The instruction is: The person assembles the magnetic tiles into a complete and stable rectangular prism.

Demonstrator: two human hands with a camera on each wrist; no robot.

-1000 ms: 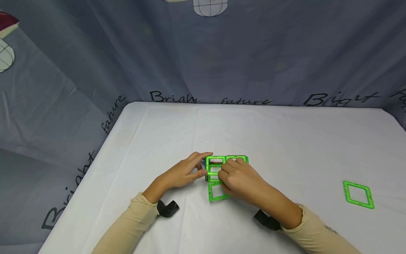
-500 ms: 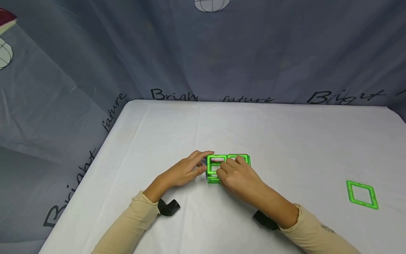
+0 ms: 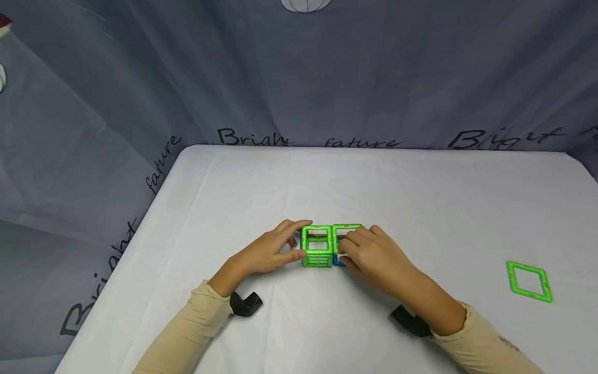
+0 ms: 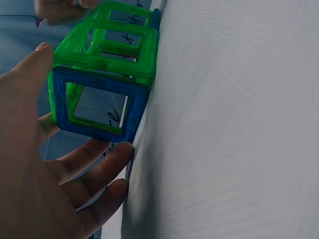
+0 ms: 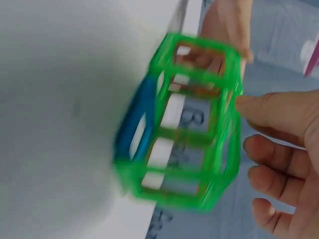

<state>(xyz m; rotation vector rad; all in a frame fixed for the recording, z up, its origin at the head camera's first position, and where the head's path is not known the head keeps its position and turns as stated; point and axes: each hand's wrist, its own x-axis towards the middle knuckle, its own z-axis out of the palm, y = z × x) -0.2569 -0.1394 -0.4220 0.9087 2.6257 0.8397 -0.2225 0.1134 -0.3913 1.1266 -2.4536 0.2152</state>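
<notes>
A box of see-through green magnetic tiles [image 3: 317, 252], two squares wide, stands on the white table. Its left end is a blue tile [image 4: 102, 132], and another blue tile [image 5: 133, 122] lies low in the right half. My left hand [image 3: 270, 254] holds the box's left end, thumb at the near corner and index finger at the far one. Over the right half is my right hand [image 3: 376, 257]. Its thumb tip touches the top edge in the right wrist view, and its other fingers are loosely bent beside the box with nothing in them. That view is blurred.
A single green square tile [image 3: 529, 281] lies flat on the table [image 3: 420, 202] far to the right. Black wrist mounts [image 3: 246, 304] sit under both wrists. A grey cloth [image 3: 374, 78] with lettering hangs behind and to the left.
The green tile that lay flat before the box is gone from there, and a green wall shows on the left half's near side. My right hand has shifted right; the left stays.
</notes>
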